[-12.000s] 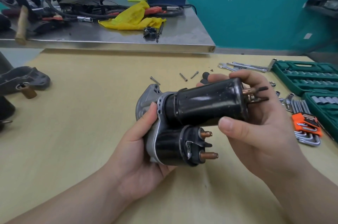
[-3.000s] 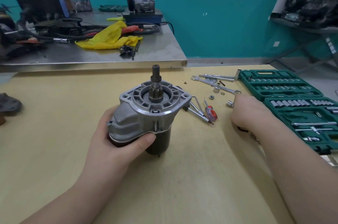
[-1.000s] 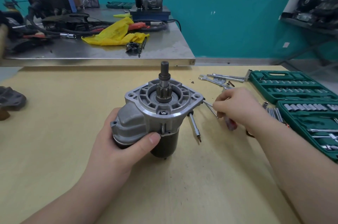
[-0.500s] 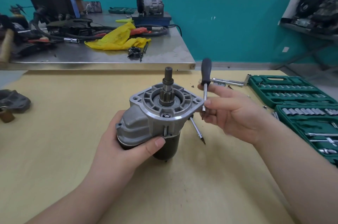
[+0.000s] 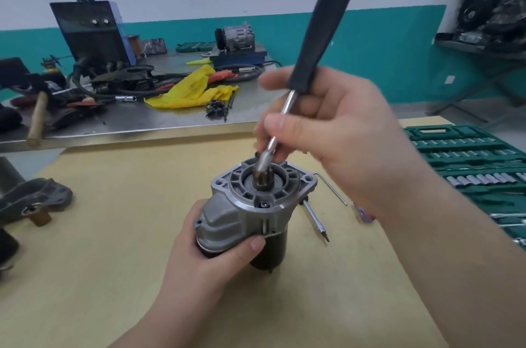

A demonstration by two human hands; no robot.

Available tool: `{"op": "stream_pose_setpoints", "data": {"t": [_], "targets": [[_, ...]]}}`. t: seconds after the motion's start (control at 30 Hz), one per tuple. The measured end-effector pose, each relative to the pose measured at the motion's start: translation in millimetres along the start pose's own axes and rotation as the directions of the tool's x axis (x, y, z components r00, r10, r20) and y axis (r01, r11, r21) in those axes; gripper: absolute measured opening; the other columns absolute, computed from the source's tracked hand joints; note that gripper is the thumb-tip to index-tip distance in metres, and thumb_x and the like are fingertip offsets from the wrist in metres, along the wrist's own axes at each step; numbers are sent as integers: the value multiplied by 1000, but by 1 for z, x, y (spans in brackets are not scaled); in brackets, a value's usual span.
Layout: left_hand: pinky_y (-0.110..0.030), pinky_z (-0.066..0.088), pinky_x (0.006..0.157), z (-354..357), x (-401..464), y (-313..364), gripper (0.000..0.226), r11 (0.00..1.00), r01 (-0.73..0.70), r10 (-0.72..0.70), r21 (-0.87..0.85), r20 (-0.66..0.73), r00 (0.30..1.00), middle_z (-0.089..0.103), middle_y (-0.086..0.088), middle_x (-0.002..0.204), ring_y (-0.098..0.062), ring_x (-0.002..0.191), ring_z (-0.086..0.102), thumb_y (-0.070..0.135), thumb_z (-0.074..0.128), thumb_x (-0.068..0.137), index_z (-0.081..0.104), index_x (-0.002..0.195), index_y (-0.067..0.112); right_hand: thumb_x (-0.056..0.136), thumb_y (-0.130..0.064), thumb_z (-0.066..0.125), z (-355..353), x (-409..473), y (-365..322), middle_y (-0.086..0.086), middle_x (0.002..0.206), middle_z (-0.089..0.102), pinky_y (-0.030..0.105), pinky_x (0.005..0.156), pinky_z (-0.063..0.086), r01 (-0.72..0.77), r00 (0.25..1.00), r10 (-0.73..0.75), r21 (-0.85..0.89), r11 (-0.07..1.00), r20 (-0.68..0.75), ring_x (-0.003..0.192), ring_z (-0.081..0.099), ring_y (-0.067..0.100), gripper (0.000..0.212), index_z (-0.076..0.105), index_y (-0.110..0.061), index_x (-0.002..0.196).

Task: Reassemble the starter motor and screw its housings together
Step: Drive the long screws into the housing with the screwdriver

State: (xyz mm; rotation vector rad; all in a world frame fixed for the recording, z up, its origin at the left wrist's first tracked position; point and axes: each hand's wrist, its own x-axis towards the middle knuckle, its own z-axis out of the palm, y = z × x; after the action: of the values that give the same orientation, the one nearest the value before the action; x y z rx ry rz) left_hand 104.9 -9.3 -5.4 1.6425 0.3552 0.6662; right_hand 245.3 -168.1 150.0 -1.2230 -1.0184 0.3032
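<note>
Starter motor (image 5: 250, 205) stood on end at centre frame on the tan tabletop (image 5: 99, 276), silver flange and pinion shaft facing up, black body below. Left hand (image 5: 210, 251) gripped it from lower left, fingers wrapped round the grey housing, thumb across the front. Right hand (image 5: 338, 131), centre-right and above the motor, held a screwdriver (image 5: 316, 43) w/ black handle; thumb and fingers pinched the steel shank, handle tilted toward upper right. Tip sat over the pinion area, blurred; contact w/ the motor couldn't be told. Just right of the motor, lying flat: a loose driver shaft (image 5: 316, 219) w/ bit end toward the bottom, and an L-shaped hex key (image 5: 331, 188). Green socket set case (image 5: 466, 154) open at right edge. Grey cast part (image 5: 37, 199) at left edge. Upper left, on the steel bench (image 5: 136, 120): yellow rag (image 5: 193, 88), hammer (image 5: 38, 117), black cables, a dark box unit (image 5: 91, 32).
</note>
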Motion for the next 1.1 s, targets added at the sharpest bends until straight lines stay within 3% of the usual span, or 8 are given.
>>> {"op": "stream_pose_setpoints", "data": {"t": [0.1, 0.27, 0.43, 0.57, 0.67, 0.73, 0.93, 1.1], "targets": [[-58, 58, 96, 0, 2, -3, 73, 1000, -5, 5, -2, -1, 1000, 78, 1, 127, -21, 114, 76, 43, 99, 61, 69, 127, 35, 92, 5, 74, 3, -5, 7, 7, 83, 78, 30, 68, 61, -28, 997, 34, -85, 996, 70, 79, 78, 21, 32, 66, -12, 118], [-53, 57, 96, -1, 7, -4, 70, 999, -41, 41, -5, 20, 999, 78, -5, 127, -24, 114, 76, 37, 98, 61, 71, 125, 28, 92, 6, 72, -3, -5, 2, 7, 83, 77, 29, 67, 61, -63, 991, 73, -86, 994, 108, 79, 76, 22, 32, 65, -13, 117], [-43, 57, 91, -1, 7, -7, 67, 998, -70, 70, 4, 23, 997, 78, -1, 125, -19, 112, 77, 40, 97, 58, 72, 120, 35, 86, -7, 74, 0, -4, 4, 4, 86, 77, 30, 71, 62, -71, 987, 90, -141, 987, 136, 82, 78, 25, 34, 67, -22, 115], [-48, 57, 92, -1, 5, -7, 69, 998, -64, 63, 6, 15, 998, 78, -2, 126, -20, 112, 77, 39, 97, 60, 71, 123, 32, 86, -10, 76, 0, -4, 2, 3, 87, 79, 32, 72, 62, -50, 990, 71, -163, 985, 125, 84, 78, 33, 35, 68, -26, 115], [-55, 60, 91, 0, 3, -6, 69, 999, -42, 42, 2, 3, 999, 78, 2, 125, -18, 111, 77, 43, 97, 60, 70, 123, 37, 87, -7, 76, -2, -5, -2, 3, 86, 79, 29, 71, 61, -41, 990, 61, -163, 986, 123, 81, 79, 24, 35, 67, -23, 117], [-60, 58, 97, -1, 2, -6, 74, 1000, -25, 25, -5, 14, 1000, 76, -1, 130, -22, 117, 75, 42, 98, 64, 67, 131, 32, 89, -5, 75, -2, -5, -3, 2, 86, 79, 29, 70, 61, -38, 989, 63, -182, 982, 133, 81, 79, 21, 35, 66, -22, 118], [-63, 51, 107, -2, 5, -6, 87, 1000, 7, -7, -1, 47, 999, 72, -5, 140, -28, 127, 70, 44, 99, 69, 61, 145, 25, 90, -3, 77, 0, -5, -2, 0, 89, 79, 31, 73, 63, -24, 988, 57, -225, 974, 140, 84, 79, 23, 37, 66, -26, 117], [-63, 51, 107, -1, 5, -6, 86, 1000, 7, -7, -4, 49, 999, 73, -5, 139, -28, 127, 70, 44, 99, 69, 62, 144, 23, 88, -6, 77, 1, -4, -1, 0, 87, 79, 30, 72, 62, -25, 985, 57, -194, 981, 161, 82, 78, 21, 36, 66, -24, 117]]}}
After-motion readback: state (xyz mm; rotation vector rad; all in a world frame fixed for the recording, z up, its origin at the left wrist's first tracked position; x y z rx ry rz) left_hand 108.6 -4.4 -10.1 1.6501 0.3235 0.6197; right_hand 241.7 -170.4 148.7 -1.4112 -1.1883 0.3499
